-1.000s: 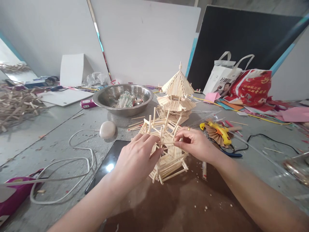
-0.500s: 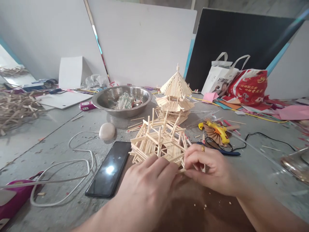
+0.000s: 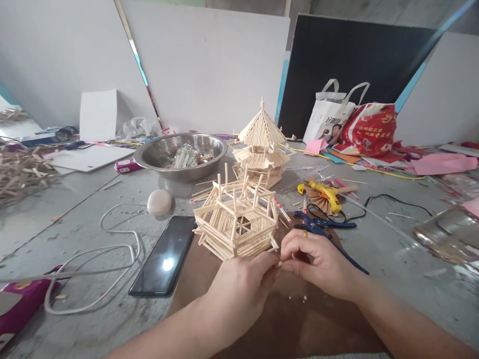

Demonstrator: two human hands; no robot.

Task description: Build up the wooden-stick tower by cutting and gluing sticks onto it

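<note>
My left hand (image 3: pixel 239 286) and my right hand (image 3: pixel 320 264) meet fingertip to fingertip, both closed in a pinch. Between them shows the pale end of a small wooden stick (image 3: pixel 279 264); most of it is hidden by the fingers. Just behind the hands stands an open six-sided frame of wooden sticks (image 3: pixel 235 224), with several uprights along its rim. It rests on a brown board (image 3: pixel 292 329), where a few crumbs lie below my fingers. Dark blue pliers (image 3: pixel 322 224) lie beyond my right hand. Farther back rises a stick pagoda model (image 3: pixel 262 132) with a pointed roof.
A phone (image 3: pixel 164 257) lies left of the board, near a white cable (image 3: pixel 138 249) and a round pale stone-like object (image 3: pixel 159 202). Behind are a steel basin (image 3: pixel 187 172) and a yellow glue gun (image 3: pixel 325 194). A clear jar (image 3: pixel 445 234) lies at right.
My hands have drawn back from the front of the stick frame, and its near edge is now uncovered. The pliers show more fully. The whole view has shifted slightly.
</note>
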